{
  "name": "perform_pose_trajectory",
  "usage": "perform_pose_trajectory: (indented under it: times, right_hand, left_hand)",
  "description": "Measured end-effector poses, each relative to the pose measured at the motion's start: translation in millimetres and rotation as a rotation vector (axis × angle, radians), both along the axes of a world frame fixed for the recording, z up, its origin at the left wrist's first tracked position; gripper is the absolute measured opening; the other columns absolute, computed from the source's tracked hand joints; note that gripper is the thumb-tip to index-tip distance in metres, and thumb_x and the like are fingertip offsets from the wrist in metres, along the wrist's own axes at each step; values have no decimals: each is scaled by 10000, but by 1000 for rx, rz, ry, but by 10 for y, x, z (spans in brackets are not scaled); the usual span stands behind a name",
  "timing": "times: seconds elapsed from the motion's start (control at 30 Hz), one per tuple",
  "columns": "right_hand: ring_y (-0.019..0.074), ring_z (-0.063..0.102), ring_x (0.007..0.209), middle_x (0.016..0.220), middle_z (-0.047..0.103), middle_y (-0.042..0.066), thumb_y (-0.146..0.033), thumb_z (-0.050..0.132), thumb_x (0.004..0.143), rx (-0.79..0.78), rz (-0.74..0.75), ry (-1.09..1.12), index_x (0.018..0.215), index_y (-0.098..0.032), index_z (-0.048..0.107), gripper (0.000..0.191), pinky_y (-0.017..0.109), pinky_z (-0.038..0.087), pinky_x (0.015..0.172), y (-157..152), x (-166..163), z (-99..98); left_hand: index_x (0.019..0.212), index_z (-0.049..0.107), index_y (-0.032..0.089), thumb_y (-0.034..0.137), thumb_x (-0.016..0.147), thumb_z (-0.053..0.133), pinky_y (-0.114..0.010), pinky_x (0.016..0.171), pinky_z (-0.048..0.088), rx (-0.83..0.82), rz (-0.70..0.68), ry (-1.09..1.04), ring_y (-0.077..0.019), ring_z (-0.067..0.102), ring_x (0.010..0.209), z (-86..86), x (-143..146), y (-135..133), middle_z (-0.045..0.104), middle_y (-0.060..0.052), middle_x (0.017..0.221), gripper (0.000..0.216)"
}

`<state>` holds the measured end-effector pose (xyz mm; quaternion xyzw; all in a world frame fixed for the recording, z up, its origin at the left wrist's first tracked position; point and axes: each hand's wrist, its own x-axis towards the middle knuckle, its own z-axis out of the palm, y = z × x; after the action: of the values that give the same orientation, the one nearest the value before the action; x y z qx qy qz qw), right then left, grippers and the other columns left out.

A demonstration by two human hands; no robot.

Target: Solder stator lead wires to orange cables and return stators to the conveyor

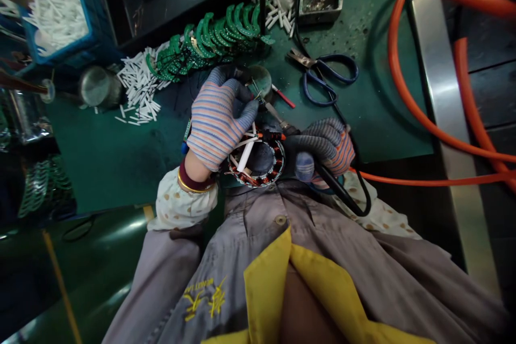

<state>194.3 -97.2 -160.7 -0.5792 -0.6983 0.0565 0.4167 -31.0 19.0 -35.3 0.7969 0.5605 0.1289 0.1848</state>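
My left hand [220, 118], in a striped knit glove, has thumb and fingers pinched together on a thin wire [257, 91] beside a small round tin [260, 79]. My gloved right hand [328, 148] is closed around the handle of a soldering iron [276, 114], whose tip reaches the wire near my left fingertips. Below them lies a ring-shaped motor stator [280, 164] with copper windings. White sleeving tubes [246, 155] cross the stator's opening. Part of its left side is hidden by my left hand.
Blue-handled scissors [322, 75] and a thin red stick [285, 97] lie on the green mat. Behind are green curved circuit boards [209, 37], loose white tubes [141, 86] and a metal tray [321, 0]. An orange hose [397, 64] curves along the right.
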Motion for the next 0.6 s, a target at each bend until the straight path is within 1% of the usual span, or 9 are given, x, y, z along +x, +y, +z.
perform_pose_trajectory:
  times: [0.07,0.13,0.2,0.3,0.37,0.43,0.5,0.57,0.6]
  right_hand:
    - [335,713,857,780,702,83,-796,402,1114,-4,-26,-9,845,-373,849,672,544,600,852,8,-33,-2]
    - [324,692,824,779,694,85,-773,334,1142,59,-12,47,864,-373,855,713,531,584,825,14,-67,0]
    - [308,668,796,778,673,83,-759,285,1165,134,-19,77,899,-369,861,745,512,568,802,19,-92,22]
    - [300,655,812,802,646,82,-705,270,1196,205,-125,82,946,-353,861,731,505,568,813,65,-113,125]
    - [308,676,897,888,682,91,-634,289,1217,166,-176,107,1065,-337,885,682,513,580,859,157,-134,228]
    - [319,688,995,1009,726,100,-605,350,1222,97,-140,96,1257,-328,897,614,522,583,905,299,-169,325]
    - [326,676,1054,1108,746,106,-576,497,1195,11,-76,30,1412,-330,877,503,530,581,944,453,-213,387]
    - [328,657,1089,1172,752,114,-500,639,1147,-78,-66,-38,1460,-324,867,425,536,586,983,566,-250,408]
    - [330,654,1109,1198,750,120,-456,666,1137,-113,-69,-58,1463,-315,868,409,537,592,999,597,-261,408]
  left_hand:
    - [1062,750,370,494,1077,815,-699,1196,602,-2,3,10,-465,693,1361,-2,8,-21,747,-111,1399,141]
    - [1078,740,369,509,1134,781,-672,1232,593,11,16,26,-453,681,1406,4,34,-60,748,-102,1401,156]
    - [1099,729,357,480,1168,744,-649,1250,586,35,24,50,-440,679,1427,11,68,-103,752,-110,1426,142]
    - [1126,720,327,487,1146,757,-672,1265,562,50,27,82,-459,674,1431,18,106,-134,741,-151,1530,165]
    - [1136,716,326,528,1135,754,-696,1276,541,50,35,91,-476,663,1446,26,114,-130,731,-156,1571,205]
    - [1119,711,336,535,1144,720,-690,1255,554,61,30,106,-471,676,1430,43,113,-118,744,-146,1537,201]
    - [1090,706,340,491,1149,688,-664,1197,595,84,14,124,-446,712,1361,66,114,-114,763,-141,1467,163]
    - [1081,710,337,464,1152,674,-650,1151,624,91,4,130,-427,734,1298,84,121,-120,775,-141,1400,150]
    - [1081,718,333,459,1149,680,-656,1153,625,95,2,121,-427,735,1296,89,126,-125,776,-142,1395,149]
